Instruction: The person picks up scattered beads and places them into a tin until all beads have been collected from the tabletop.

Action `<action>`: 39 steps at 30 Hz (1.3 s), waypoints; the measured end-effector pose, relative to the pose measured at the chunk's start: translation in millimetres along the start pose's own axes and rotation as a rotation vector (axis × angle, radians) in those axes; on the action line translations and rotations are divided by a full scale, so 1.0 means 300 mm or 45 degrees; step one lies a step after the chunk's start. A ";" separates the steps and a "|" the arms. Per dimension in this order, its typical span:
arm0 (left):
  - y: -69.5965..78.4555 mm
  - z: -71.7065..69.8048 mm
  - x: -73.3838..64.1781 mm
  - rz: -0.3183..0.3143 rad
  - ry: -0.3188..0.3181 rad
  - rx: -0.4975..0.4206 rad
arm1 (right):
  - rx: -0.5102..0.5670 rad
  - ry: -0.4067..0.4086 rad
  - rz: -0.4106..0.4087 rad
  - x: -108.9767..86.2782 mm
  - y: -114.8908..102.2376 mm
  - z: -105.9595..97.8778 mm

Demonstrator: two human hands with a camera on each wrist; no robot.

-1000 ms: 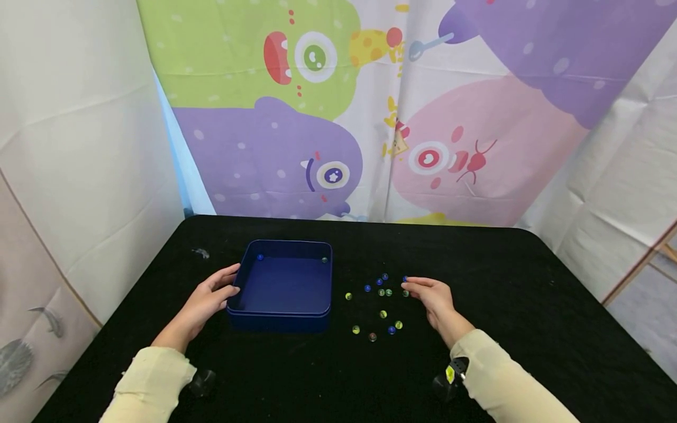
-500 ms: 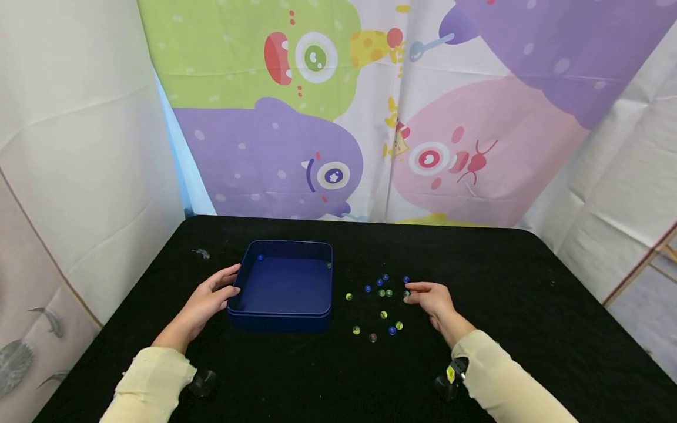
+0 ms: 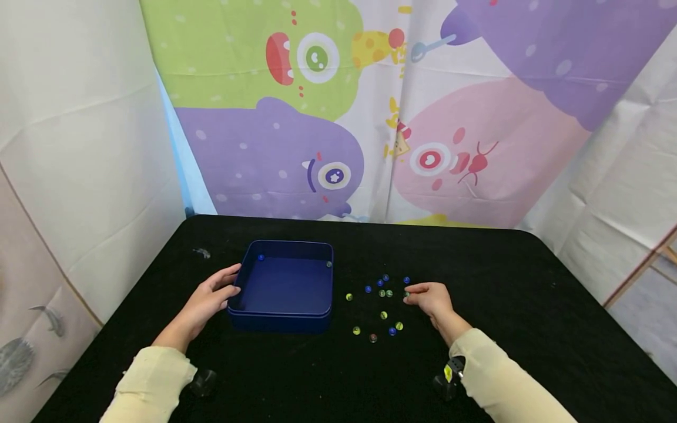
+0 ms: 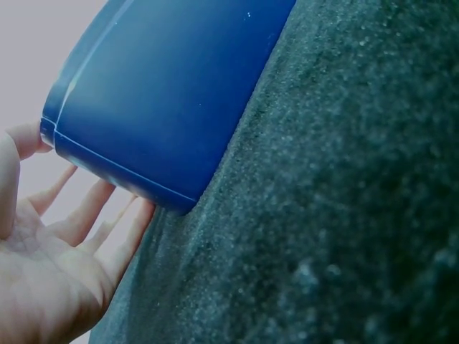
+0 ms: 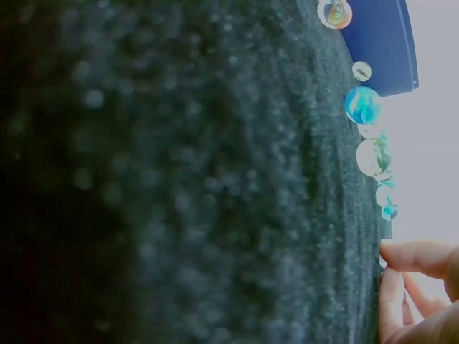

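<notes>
My left hand (image 3: 207, 298) rests on the left side of an open navy blue box (image 3: 280, 322). In the left wrist view its thumb touches the rim of the box (image 4: 165, 93) and its fingers (image 4: 90, 211) lie fairly straight against the outer wall. A blue marble (image 3: 261, 257) and a greenish marble (image 3: 329, 264) lie inside the box. My right hand (image 3: 435, 302) pinches a green glass marble (image 3: 406, 294) at the table surface between thumb and forefinger; the fingers mostly hide it. Just beyond lies a blue marble (image 3: 406, 280).
Several loose marbles lie right of the box, among them a yellow-green marble (image 3: 349, 297), a reddish marble (image 3: 373, 338) and a blue marble (image 3: 392, 331). The table (image 3: 502, 305) has a black cloth cover. A cartoon curtain (image 3: 370, 117) hangs behind.
My right hand has shifted slightly nearer, from the blue marble to the green marble beside it. The greenish marble in the box has rolled to the right wall. The left hand stays put.
</notes>
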State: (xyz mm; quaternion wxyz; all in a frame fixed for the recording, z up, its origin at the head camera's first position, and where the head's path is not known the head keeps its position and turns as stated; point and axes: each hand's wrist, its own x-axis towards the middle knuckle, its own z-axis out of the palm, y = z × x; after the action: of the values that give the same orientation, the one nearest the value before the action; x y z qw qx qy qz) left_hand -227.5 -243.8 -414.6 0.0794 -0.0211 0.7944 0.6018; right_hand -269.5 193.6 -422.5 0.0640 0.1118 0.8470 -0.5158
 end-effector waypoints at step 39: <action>0.001 0.001 -0.005 0.003 -0.004 0.000 | 0.627 0.092 0.050 0.000 -0.082 0.102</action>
State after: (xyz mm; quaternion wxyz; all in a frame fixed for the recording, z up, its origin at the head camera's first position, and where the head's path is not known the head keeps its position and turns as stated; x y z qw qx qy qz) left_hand -226.1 -243.5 -414.2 0.0798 -0.0191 0.7942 0.6021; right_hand -275.9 155.5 -415.4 0.0147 0.1588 0.6951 -0.7010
